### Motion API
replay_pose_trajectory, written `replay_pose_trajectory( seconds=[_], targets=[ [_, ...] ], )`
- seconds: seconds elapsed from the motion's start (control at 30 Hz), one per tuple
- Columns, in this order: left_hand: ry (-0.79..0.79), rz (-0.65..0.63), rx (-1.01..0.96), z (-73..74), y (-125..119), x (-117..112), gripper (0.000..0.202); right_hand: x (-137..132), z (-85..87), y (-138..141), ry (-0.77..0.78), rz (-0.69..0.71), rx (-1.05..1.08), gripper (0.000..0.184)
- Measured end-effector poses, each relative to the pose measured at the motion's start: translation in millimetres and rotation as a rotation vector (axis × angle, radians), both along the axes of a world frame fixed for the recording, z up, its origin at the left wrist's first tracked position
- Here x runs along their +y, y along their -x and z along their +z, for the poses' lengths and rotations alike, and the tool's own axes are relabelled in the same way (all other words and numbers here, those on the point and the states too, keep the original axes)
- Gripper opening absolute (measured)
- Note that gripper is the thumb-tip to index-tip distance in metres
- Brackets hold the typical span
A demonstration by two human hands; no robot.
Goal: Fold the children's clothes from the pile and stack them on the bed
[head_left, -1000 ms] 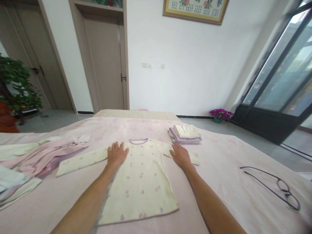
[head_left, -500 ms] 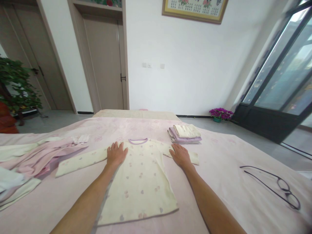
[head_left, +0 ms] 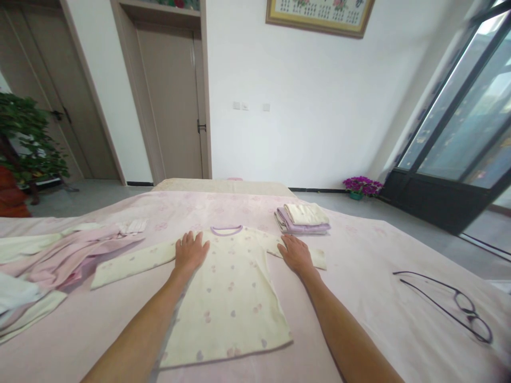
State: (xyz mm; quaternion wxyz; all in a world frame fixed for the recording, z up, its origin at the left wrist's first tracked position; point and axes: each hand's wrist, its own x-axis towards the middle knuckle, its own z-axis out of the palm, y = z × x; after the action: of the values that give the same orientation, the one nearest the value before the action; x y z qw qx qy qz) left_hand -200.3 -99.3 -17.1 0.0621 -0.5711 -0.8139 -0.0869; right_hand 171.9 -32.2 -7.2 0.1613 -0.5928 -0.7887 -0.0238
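A cream long-sleeved shirt (head_left: 231,292) with a heart print and a lilac neckband lies spread flat, its collar pointing away from me. My left hand (head_left: 191,252) rests open on the shirt's left shoulder, where the sleeve begins. On the right sleeve lies my right hand (head_left: 296,254), also open, palm down. Both hands hide parts of the sleeves under them. Just beyond my right hand sits a stack of folded clothes (head_left: 304,219), cream on top and lilac below.
The shirt lies on a pink patterned bedspread (head_left: 359,319). A loose heap of pink and white clothes (head_left: 67,258) is at the left. Black-framed glasses (head_left: 465,314) lie unfolded at the right. Past the far edge stand a door (head_left: 171,101) and a pot of purple flowers (head_left: 361,187).
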Motion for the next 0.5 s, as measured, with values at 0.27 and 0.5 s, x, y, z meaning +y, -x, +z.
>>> replay_pose_trajectory(
  seconds=[0.27, 0.5],
  targets=[
    [-0.016, -0.005, -0.020, 0.7, 0.0, -0.3, 0.058, -0.7, 0.7, 0.4, -0.012, -0.002, 0.004, 0.046],
    [-0.002, -0.004, -0.036, 2.1, 0.6, 0.3, 0.057, -0.4, 0.2, -0.4, -0.012, -0.003, 0.003, 0.046]
  ],
)
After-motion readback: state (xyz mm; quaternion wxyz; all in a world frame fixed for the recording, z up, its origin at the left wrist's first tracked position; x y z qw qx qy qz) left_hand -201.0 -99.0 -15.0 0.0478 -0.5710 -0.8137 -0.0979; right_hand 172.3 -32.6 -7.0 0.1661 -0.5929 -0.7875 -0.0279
